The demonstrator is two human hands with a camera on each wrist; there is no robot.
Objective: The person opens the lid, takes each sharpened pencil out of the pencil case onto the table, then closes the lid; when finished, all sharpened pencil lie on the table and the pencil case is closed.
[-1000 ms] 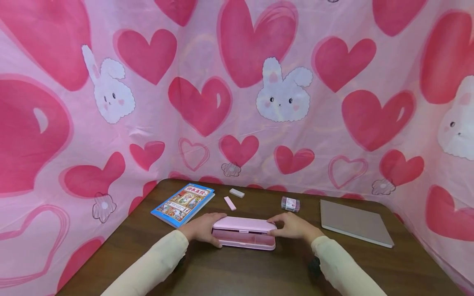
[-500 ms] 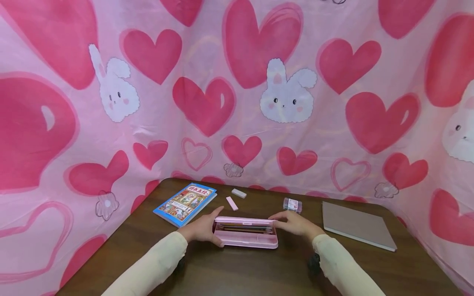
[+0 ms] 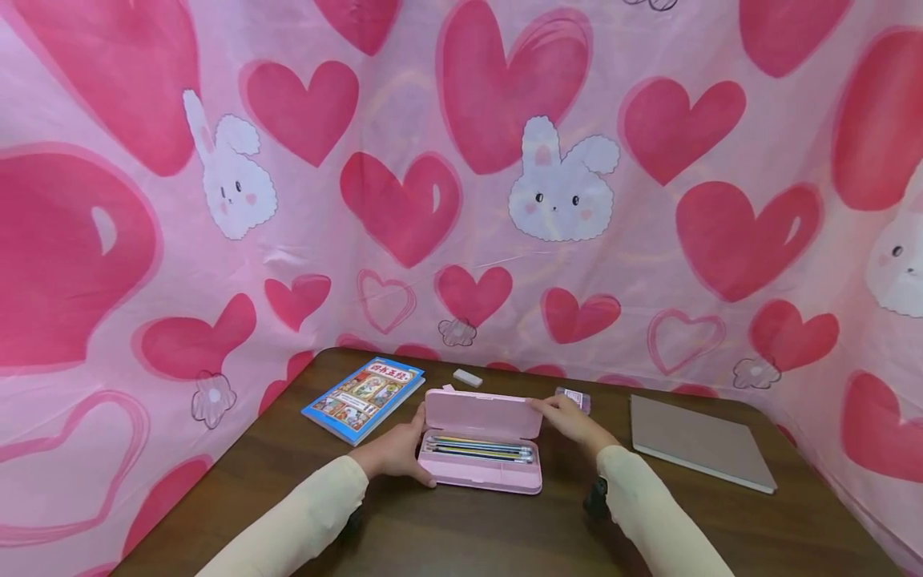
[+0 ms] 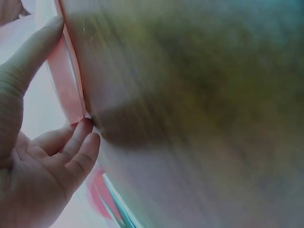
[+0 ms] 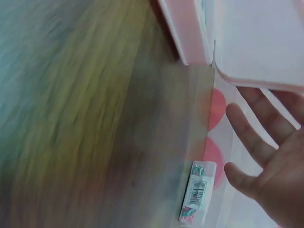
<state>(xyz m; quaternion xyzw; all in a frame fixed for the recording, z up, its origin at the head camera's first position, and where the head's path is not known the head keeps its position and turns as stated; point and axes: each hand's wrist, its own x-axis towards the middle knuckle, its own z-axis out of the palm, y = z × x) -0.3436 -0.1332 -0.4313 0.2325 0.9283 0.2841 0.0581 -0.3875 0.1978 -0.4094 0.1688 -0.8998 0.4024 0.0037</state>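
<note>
A pink pencil case (image 3: 479,473) lies on the table with its lid (image 3: 481,414) swung up. Several pencils (image 3: 479,449) lie side by side in its rear compartment. My left hand (image 3: 395,449) grips the case's left end, thumb at the front corner and fingers at the back. In the left wrist view, thumb and fingertips meet the two edges of that end. My right hand (image 3: 573,421) holds the lid at its upper right corner. In the right wrist view, some fingers (image 5: 254,140) reach behind the lid, and the thumb is out of sight.
A blue-edged picture book (image 3: 364,398) lies at the left. Behind the lid are a white block (image 3: 468,377) and the tip of a pink block (image 3: 449,388). A small clear box (image 5: 197,192) with a barcode label sits beyond my right hand. A grey notebook (image 3: 699,441) is on the right.
The lid has swung from nearly closed to upright, bringing the pencils into view and hiding most of the pink block. My right hand rose with it; my left stayed at the case's left end.
</note>
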